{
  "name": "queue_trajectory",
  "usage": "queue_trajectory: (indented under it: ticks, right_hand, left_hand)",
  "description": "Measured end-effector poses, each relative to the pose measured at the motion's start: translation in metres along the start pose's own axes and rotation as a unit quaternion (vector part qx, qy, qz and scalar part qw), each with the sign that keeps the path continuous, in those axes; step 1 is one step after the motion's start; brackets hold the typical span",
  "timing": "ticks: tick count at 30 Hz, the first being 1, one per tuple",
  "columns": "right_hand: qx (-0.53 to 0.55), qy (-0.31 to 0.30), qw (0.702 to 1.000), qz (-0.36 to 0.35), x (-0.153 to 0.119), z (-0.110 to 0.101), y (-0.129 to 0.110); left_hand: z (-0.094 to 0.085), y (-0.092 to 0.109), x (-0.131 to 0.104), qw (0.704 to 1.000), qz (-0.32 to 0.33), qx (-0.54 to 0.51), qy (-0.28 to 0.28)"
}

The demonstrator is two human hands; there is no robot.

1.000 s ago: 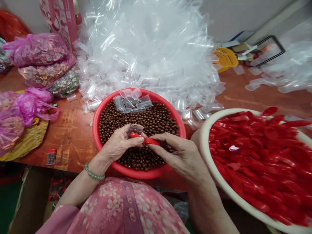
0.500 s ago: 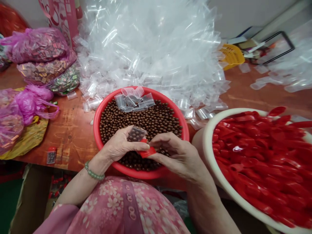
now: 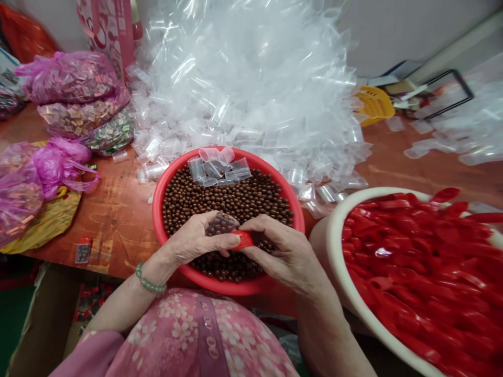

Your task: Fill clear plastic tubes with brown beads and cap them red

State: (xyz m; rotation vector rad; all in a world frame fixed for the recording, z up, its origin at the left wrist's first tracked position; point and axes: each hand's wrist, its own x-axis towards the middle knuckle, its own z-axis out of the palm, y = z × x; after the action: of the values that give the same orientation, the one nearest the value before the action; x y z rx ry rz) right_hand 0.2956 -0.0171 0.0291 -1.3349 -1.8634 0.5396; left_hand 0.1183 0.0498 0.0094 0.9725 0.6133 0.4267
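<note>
Over the red basin, my left hand (image 3: 196,238) is closed around a small clear plastic container (image 3: 222,223) with brown balls inside. A red cap (image 3: 244,240) sits at the container's right end, with my left thumb lying against it. My right hand (image 3: 279,248) pinches this cap from the right between thumb and fingers; some of its fingertips are hidden. Beneath both hands, the red basin (image 3: 157,209) holds many loose brown balls (image 3: 220,198). Several empty clear containers (image 3: 238,170) lie on the balls at the basin's far side.
Behind the basin rises a large heap of clear containers (image 3: 251,78). A cream tub (image 3: 334,246) of red plastic pieces (image 3: 416,272) stands right. Bagged small packets (image 3: 82,78) lie left. One filled, red-capped container (image 3: 83,250) stands near the table edge, above an open carton (image 3: 47,309).
The red cap has turned from a slanted position to lie squarer against the container's end. Both hands stay over the basin, and the view has shifted slightly.
</note>
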Motion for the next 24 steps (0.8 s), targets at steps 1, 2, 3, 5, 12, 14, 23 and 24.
queue_trajectory:
  ticks: [1,2,3,5,12,14,23,24]
  right_hand:
    - [-0.004,0.007,1.0,0.009,-0.001,0.001,0.0]
    - [-0.004,0.009,1.0,0.02,-0.003,0.001,0.001]
    - [0.002,0.005,0.999,0.034,-0.005,0.0,0.0]
    - [0.039,-0.033,0.996,0.066,-0.008,-0.003,0.0]
    - [0.114,-0.095,0.974,0.169,-0.007,-0.013,-0.003]
    - [0.121,-0.087,0.973,0.177,-0.007,-0.011,-0.003]
    - [0.187,0.159,0.96,0.135,-0.005,0.003,0.008]
    - [0.185,0.174,0.959,0.123,-0.001,0.006,0.007]
  left_hand:
    - [0.0,0.0,-0.001,1.0,-0.005,-0.004,0.001]
    - [0.0,0.0,-0.001,1.0,-0.007,-0.005,0.009]
    - [0.0,0.0,-0.001,1.0,-0.008,-0.002,0.018]
    - [0.0,0.0,-0.001,1.0,-0.008,0.002,0.03]
    - [0.002,-0.005,0.003,0.998,0.013,0.061,0.026]
    - [0.002,-0.004,0.003,0.997,0.02,0.065,0.022]
    - [0.003,0.0,0.001,0.998,0.01,-0.034,-0.054]
    - [0.002,-0.001,0.001,0.997,0.007,-0.037,-0.06]
